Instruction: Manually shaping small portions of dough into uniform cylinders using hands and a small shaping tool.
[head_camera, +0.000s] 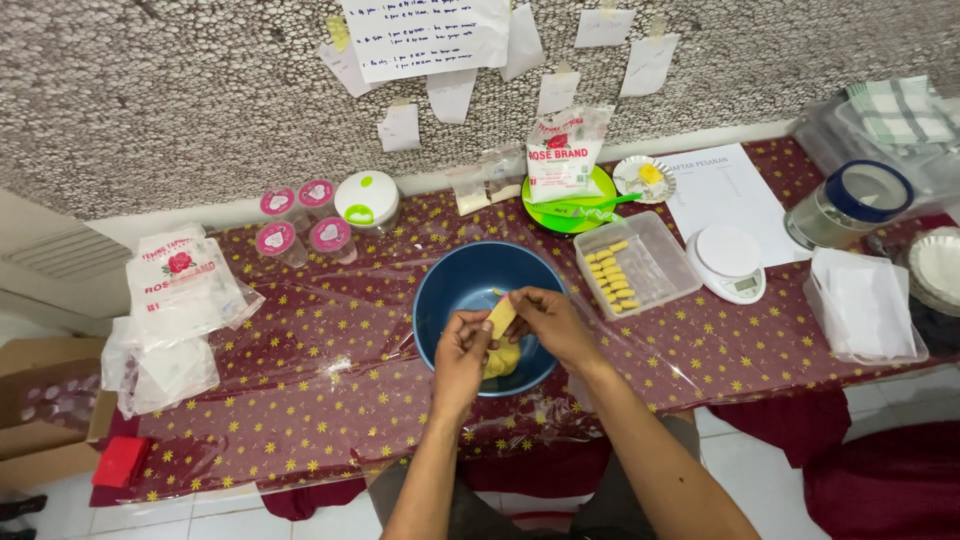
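Over a blue bowl (455, 290) my left hand (462, 352) and my right hand (548, 322) both grip a small flat piece of yellow dough (501, 317), pressing it between the fingers. A lump of the same yellow dough (503, 361) lies in the bowl under my hands. Right of the bowl stands a clear plastic tray (662, 262) with several short yellow dough sticks (612, 278) lined up along its left side.
The table wears a maroon star-print cloth (300, 390) under clear plastic. On it are flour bags (180, 285), pink-lidded jars (300, 222), a green plate (590, 212), a white kitchen scale (730, 262), a clear box (865, 305) and a lidded jar (850, 200). Paper notes hang on the wall.
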